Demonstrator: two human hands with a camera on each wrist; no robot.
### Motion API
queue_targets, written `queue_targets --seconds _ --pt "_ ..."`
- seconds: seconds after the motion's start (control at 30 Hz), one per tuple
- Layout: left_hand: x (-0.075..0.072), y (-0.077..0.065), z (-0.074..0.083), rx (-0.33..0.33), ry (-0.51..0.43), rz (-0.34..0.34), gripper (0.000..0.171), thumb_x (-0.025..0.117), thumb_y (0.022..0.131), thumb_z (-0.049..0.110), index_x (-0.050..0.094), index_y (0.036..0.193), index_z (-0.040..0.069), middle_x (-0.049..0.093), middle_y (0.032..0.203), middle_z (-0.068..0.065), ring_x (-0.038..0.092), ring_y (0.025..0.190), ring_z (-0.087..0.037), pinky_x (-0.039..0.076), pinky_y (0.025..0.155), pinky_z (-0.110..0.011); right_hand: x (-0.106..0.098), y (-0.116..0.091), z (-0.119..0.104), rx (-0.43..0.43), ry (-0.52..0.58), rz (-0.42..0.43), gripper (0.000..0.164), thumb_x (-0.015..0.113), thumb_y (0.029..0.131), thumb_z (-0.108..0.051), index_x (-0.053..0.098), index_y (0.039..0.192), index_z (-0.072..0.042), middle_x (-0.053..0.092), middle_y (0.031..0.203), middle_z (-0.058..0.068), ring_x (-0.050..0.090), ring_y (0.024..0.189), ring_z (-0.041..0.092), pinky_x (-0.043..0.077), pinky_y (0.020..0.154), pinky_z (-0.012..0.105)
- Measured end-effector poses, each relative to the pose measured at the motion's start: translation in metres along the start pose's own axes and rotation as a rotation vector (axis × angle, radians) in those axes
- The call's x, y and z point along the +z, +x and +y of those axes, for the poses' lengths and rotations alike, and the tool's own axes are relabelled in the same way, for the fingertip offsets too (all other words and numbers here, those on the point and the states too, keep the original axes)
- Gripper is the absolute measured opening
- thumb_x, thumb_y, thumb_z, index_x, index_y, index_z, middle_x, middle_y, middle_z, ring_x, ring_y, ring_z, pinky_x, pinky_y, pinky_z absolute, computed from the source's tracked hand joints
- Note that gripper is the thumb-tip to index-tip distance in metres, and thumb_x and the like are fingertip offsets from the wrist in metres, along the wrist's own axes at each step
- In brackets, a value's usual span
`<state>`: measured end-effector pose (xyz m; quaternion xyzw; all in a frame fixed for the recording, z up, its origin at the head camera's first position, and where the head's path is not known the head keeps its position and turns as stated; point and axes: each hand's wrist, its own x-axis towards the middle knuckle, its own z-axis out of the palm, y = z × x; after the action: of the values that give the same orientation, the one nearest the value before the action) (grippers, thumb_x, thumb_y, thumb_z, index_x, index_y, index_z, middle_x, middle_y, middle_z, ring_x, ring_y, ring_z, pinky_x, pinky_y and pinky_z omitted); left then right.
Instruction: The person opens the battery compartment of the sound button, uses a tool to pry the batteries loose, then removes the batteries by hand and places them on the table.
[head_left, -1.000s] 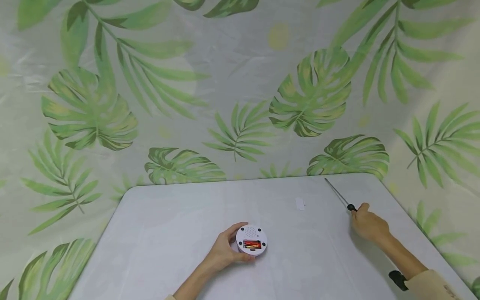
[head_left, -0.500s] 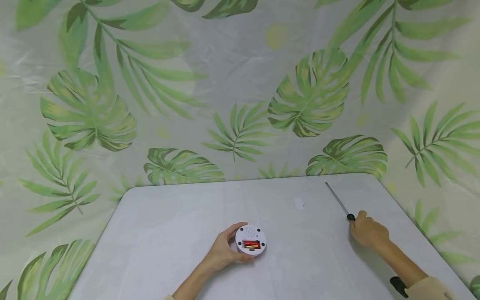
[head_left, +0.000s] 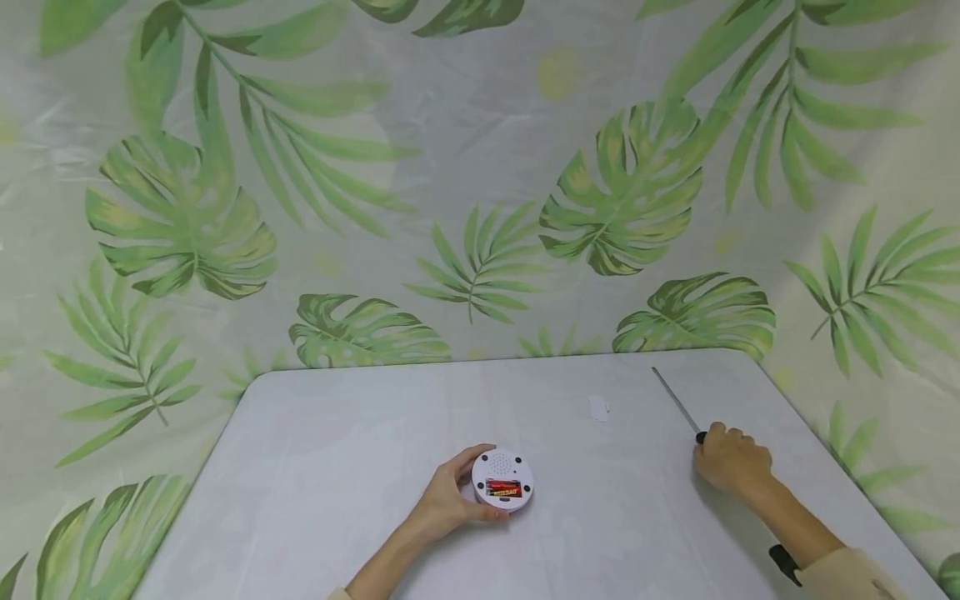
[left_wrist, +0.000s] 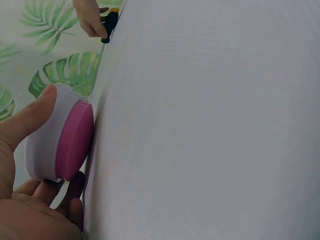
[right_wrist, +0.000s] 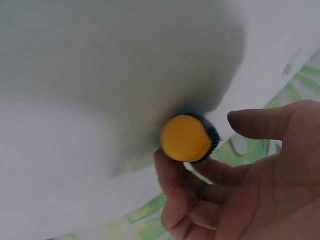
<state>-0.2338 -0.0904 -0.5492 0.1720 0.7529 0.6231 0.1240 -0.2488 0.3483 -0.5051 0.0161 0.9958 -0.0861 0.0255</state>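
My left hand [head_left: 444, 504] grips a round white device [head_left: 501, 467] by its sides, thumb opposite the fingers. Its upturned base has speaker holes, dark feet and an uncovered compartment with red batteries [head_left: 508, 488]. A pink face [left_wrist: 75, 142] shows underneath in the left wrist view. At the table's right, my right hand [head_left: 733, 458] is at the handle of a screwdriver [head_left: 677, 400], whose shaft points to the back edge. In the right wrist view, bent fingers touch the dark handle with its yellow end [right_wrist: 185, 138], while the thumb [right_wrist: 257, 123] stands apart from it.
A small white piece [head_left: 598, 408] lies on the white table [head_left: 337, 450] between the device and the screwdriver. Leaf-patterned cloth [head_left: 480, 167] hangs behind the table. A black object [head_left: 784, 564] sits at my right wrist.
The screwdriver has come slightly down toward me over the last second. My right hand has shifted a little left around its handle. The left hand and the device stay in place.
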Motion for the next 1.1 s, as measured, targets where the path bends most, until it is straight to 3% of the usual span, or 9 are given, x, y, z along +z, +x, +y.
queue_targets --seconds 0.2,0.33,0.4,0.5,0.57,0.67,0.83,0.93,1.1 --pt "0.001 0.001 0.0 -0.009 -0.016 0.001 0.095 0.095 0.065 0.004 0.051 0.15 0.008 0.069 0.138 -0.005 0.06 0.128 -0.015 0.029 0.11 -0.016 -0.002 -0.001 -0.03 -0.015 -0.132 0.071 0.035 0.055 0.096 -0.014 0.053 0.084 0.019 0.055 0.082 0.033 0.058 0.084 0.052 0.047 0.073 0.061" --pt "0.002 0.001 0.0 -0.006 -0.021 -0.001 0.096 0.095 0.065 0.004 0.051 0.15 0.009 0.069 0.138 -0.005 0.06 0.129 -0.017 0.029 0.11 -0.015 0.001 -0.006 -0.066 -0.131 -0.115 0.235 0.026 0.06 0.092 -0.008 0.057 0.076 0.012 0.054 0.077 0.024 0.056 0.076 0.042 0.047 0.066 0.054" --pt "0.002 0.001 0.0 -0.005 -0.019 0.003 0.096 0.095 0.065 0.004 0.051 0.149 0.009 0.07 0.138 -0.004 0.059 0.13 -0.017 0.029 0.111 -0.017 0.001 -0.01 -0.091 -0.211 -0.041 0.267 0.019 0.063 0.09 -0.006 0.065 0.079 0.01 0.057 0.077 0.018 0.056 0.071 0.032 0.048 0.061 0.046" --pt "0.003 0.001 -0.001 -0.004 -0.012 0.019 0.094 0.096 0.064 0.004 0.053 0.148 0.009 0.07 0.136 -0.004 0.059 0.131 -0.018 0.029 0.115 -0.025 -0.002 -0.021 -0.135 -0.29 0.151 0.187 0.013 0.066 0.091 -0.005 0.075 0.093 0.004 0.062 0.08 0.008 0.056 0.07 0.017 0.048 0.059 0.033" --pt "0.005 0.001 0.0 -0.004 -0.009 0.036 0.094 0.096 0.064 0.004 0.053 0.147 0.009 0.071 0.135 -0.003 0.058 0.132 -0.018 0.029 0.118 -0.034 -0.003 -0.031 -0.164 -0.298 0.278 0.103 0.015 0.067 0.093 -0.006 0.079 0.101 0.0 0.063 0.08 0.002 0.053 0.07 0.011 0.045 0.06 0.027" --pt "0.008 0.001 0.0 -0.004 -0.01 0.061 0.092 0.096 0.064 0.005 0.054 0.146 0.007 0.071 0.135 -0.003 0.057 0.133 -0.02 0.027 0.12 -0.046 0.0 -0.047 -0.201 -0.311 0.38 0.041 0.017 0.067 0.092 -0.006 0.08 0.101 0.0 0.059 0.074 -0.003 0.048 0.066 0.009 0.039 0.057 0.023" --pt "0.013 0.002 0.003 0.001 -0.013 0.1 0.093 0.096 0.063 0.003 0.053 0.145 0.004 0.071 0.136 -0.006 0.055 0.135 -0.026 0.023 0.121 -0.056 0.016 -0.064 -0.232 -0.335 0.342 0.099 0.013 0.067 0.089 -0.006 0.076 0.08 -0.002 0.049 0.066 -0.004 0.039 0.058 0.008 0.031 0.049 0.021" --pt "0.013 0.002 0.004 0.001 -0.009 0.115 0.093 0.096 0.062 0.001 0.053 0.145 0.004 0.071 0.136 -0.006 0.055 0.136 -0.028 0.022 0.121 -0.056 0.023 -0.066 -0.24 -0.324 0.297 0.157 0.026 0.068 0.087 -0.007 0.061 0.062 -0.011 0.046 0.063 -0.004 0.036 0.055 0.007 0.028 0.047 0.021" --pt "0.013 0.002 0.004 0.006 -0.01 0.123 0.091 0.095 0.063 0.0 0.054 0.144 0.004 0.071 0.136 -0.007 0.055 0.137 -0.028 0.022 0.121 -0.055 0.024 -0.066 -0.249 -0.27 0.326 0.166 0.036 0.068 0.087 -0.008 0.052 0.055 -0.015 0.046 0.058 -0.006 0.037 0.052 0.007 0.028 0.045 0.022"
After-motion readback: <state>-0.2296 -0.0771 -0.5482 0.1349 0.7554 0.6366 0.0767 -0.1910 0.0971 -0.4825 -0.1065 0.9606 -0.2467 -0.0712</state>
